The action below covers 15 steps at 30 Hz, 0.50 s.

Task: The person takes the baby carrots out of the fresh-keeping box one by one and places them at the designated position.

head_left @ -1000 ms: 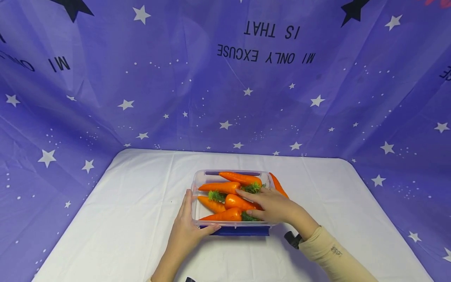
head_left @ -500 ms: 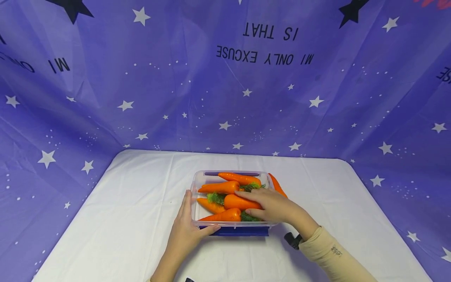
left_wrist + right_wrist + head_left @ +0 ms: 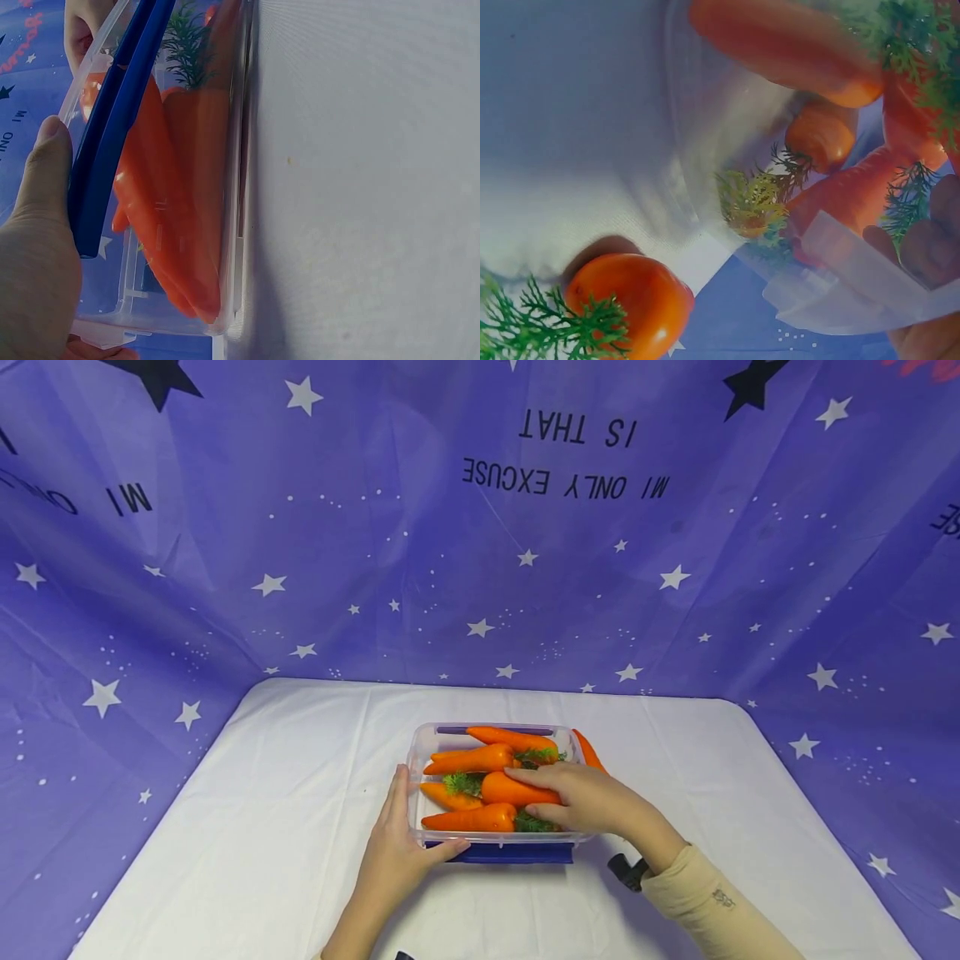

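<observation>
A clear plastic box with blue clip flaps stands on the table, holding several orange carrots with green tops. My left hand grips its near left corner, the fingers along the left wall and the thumb at the front flap. Inside the box's right half, my right hand holds a carrot between thumb and fingers; its right end is hidden under the hand. Other carrots lie around it, one along the front wall and another near the back.
One more carrot lies outside the box, against or close to its right side; its green top shows in the right wrist view. White cloth covers the table. A purple starry curtain surrounds the back and sides.
The carrot under my right hand and those beside it have shifted slightly inside the box. My left hand and the box have stayed in place.
</observation>
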Motion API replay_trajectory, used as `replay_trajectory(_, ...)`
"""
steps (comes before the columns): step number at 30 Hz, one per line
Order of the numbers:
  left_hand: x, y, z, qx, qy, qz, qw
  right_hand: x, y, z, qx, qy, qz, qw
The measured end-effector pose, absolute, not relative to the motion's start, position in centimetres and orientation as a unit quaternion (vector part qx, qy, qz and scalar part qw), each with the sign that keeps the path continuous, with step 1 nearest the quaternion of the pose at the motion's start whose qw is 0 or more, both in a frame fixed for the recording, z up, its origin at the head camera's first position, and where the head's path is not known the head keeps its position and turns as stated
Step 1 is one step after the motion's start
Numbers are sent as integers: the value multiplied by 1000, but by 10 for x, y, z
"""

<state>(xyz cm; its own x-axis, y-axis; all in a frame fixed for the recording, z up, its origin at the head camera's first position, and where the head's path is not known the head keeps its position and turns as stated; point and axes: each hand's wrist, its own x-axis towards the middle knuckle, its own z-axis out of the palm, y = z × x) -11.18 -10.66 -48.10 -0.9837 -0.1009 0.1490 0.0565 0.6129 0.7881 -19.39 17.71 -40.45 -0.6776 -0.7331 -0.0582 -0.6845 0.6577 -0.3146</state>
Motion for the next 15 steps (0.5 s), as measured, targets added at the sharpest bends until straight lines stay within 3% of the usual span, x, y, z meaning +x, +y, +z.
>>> replay_trajectory(15, -113, -107, -482, 14, -893, -443, 82, -191, 187, -391, -344, 918, -178, 89)
